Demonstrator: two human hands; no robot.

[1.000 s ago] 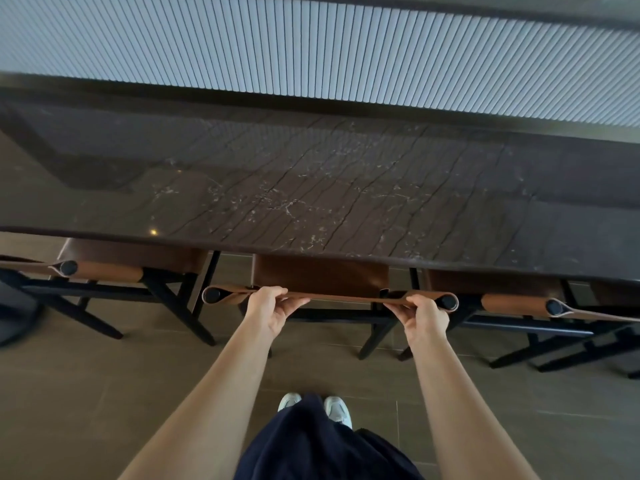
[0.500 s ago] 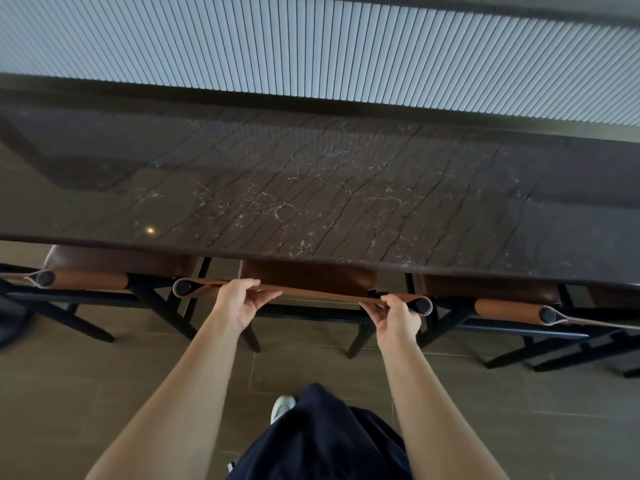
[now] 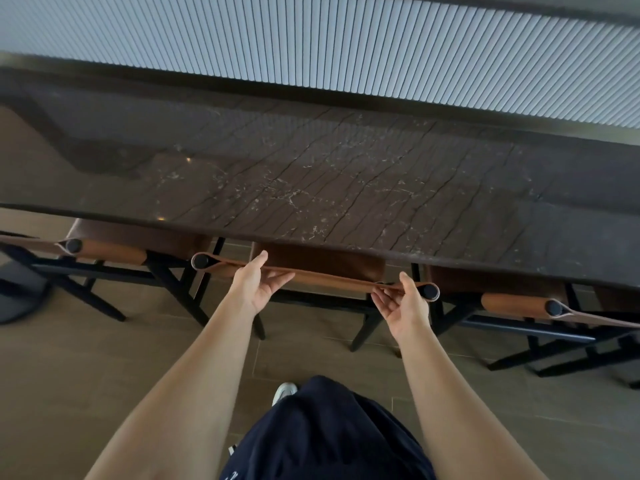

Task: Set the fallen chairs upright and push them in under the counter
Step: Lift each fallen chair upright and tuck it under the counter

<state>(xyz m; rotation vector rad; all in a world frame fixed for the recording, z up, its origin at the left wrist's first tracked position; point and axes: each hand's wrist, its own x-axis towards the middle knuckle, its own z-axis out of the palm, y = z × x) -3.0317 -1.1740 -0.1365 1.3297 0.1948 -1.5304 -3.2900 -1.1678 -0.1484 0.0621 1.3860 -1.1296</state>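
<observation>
Three chairs upright, seats tucked under counter. Middle chair: backrest strap just clear of edge. Left hand & right hand loose, fingers spread, touching strap.

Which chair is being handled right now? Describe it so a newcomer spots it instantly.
Start at the long dark marble counter and look along its near edge, where brown leather chairs stand tucked under it. It is the middle chair, directly ahead of the person. Unlike the left chair and right chair, its leather back strap has the left hand and right hand open against it.
</observation>
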